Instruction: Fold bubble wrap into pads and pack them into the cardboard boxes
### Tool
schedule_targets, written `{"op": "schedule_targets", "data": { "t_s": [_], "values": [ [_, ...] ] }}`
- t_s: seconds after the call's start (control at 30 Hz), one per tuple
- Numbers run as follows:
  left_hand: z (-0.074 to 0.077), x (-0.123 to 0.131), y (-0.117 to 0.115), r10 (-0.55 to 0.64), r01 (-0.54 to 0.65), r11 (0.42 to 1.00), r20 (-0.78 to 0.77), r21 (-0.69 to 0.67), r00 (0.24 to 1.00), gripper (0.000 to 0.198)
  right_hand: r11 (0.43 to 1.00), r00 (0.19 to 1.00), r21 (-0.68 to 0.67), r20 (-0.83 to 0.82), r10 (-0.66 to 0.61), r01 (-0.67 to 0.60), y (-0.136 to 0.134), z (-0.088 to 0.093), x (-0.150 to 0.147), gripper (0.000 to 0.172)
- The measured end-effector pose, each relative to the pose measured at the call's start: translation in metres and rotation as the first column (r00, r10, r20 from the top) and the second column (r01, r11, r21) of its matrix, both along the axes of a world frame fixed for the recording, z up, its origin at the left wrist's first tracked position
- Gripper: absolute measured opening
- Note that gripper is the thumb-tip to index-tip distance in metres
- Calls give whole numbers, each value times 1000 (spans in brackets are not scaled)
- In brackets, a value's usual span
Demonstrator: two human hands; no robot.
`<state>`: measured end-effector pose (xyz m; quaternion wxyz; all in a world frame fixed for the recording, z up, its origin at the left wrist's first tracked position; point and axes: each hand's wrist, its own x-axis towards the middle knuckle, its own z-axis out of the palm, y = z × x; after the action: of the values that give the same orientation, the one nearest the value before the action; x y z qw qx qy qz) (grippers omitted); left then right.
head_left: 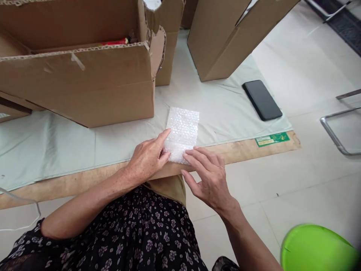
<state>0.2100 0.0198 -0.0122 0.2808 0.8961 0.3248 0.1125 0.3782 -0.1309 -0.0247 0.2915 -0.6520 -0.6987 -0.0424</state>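
A small sheet of clear bubble wrap (182, 130) lies flat on a pale green cloth (220, 109) near the front edge of a low board. My left hand (149, 158) rests on the wrap's near left corner, its fingers stretched out and pressing down. My right hand (210, 177) touches the near right corner with its fingertips, fingers spread and extended. Neither hand grips anything.
A large open cardboard box (81, 82) stands at the left, with something red inside. Two more boxes, one (166, 45) and another (225, 34), stand behind. A black phone (262, 99) lies on the cloth at the right. A green stool (318, 248) and metal chair legs (335, 131) are on the tiled floor.
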Motion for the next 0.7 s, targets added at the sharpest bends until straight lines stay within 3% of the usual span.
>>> {"op": "schedule_targets", "data": {
  "t_s": [0.1, 0.17, 0.27, 0.37, 0.47, 0.63, 0.7],
  "values": [
    [-1, -8, -2, -53, 29, 971, 96, 238, 994, 54, 999, 999, -44, 43, 23, -21, 7, -6, 2, 24],
    [-1, -14, -3, -161, 104, 923, 126, 369, 979, 45, 1000, 998, -14, 54, 14, -13, 10, -8, 3, 23],
    [-1, -20, -4, -325, 249, 860, 102, 445, 940, 28, 999, 999, 29, 25, 19, -20, 11, -6, 6, 21],
    [0, -20, -3, -338, 248, 894, 196, 374, 921, 21, 998, 995, 38, -91, 46, -42, 11, -2, 8, 21],
    [2, -16, -2, -242, 190, 960, 267, 205, 933, 20, 999, 980, 29, -194, 36, -31, 13, 0, 9, 23],
    [4, -4, 0, -14, 10, 1000, 140, 23, 990, 29, 978, 982, 113, -87, -165, 174, 11, -3, 10, 24],
    [3, -1, 0, 25, -26, 1000, 112, 14, 993, 32, 969, 983, 168, -42, -176, 181, 7, -3, 9, 26]
  ]
}}
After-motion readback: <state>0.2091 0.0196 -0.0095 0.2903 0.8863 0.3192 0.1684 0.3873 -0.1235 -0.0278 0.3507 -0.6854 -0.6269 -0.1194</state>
